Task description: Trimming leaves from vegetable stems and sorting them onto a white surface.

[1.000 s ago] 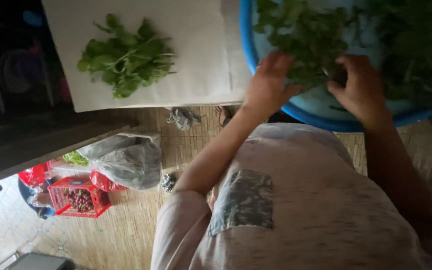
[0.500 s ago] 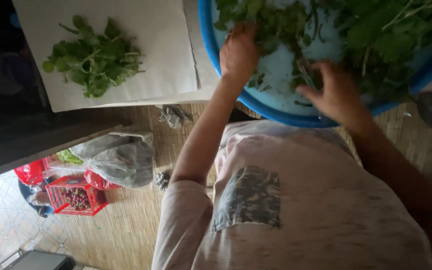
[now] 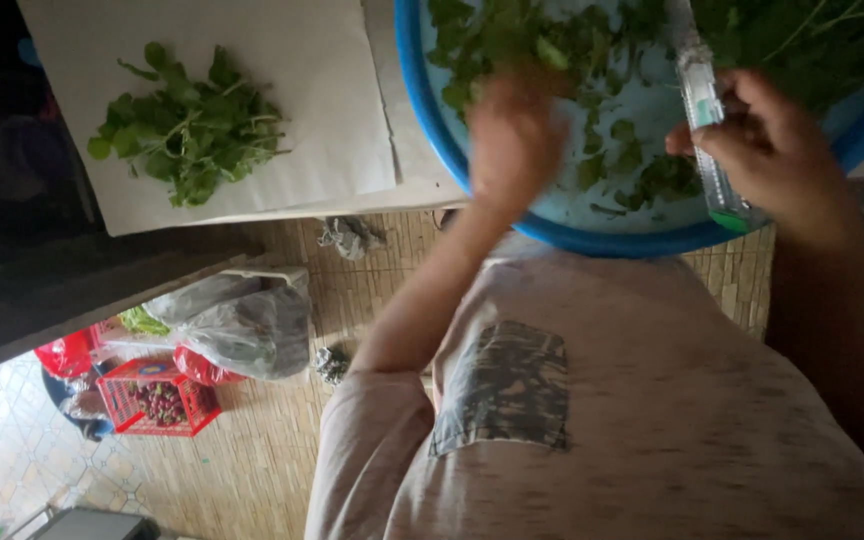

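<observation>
Left hand (image 3: 514, 130) inside blue basin (image 3: 432, 130) rim, right hand (image 3: 777, 150) gripping clear tube (image 3: 707, 120)

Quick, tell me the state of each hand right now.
Left hand: blurred, over the leafy greens in the blue basin; grip cannot be told.
Right hand: closed on a slim clear plastic tool.

One head-worn camera looks steeply down over the wearer's own chest and arms, close in. The blue basin (image 3: 432, 120) fills the top right corner, the paper sheet (image 3: 332, 110) the top left, the woven mat (image 3: 252, 470) lies below.
</observation>
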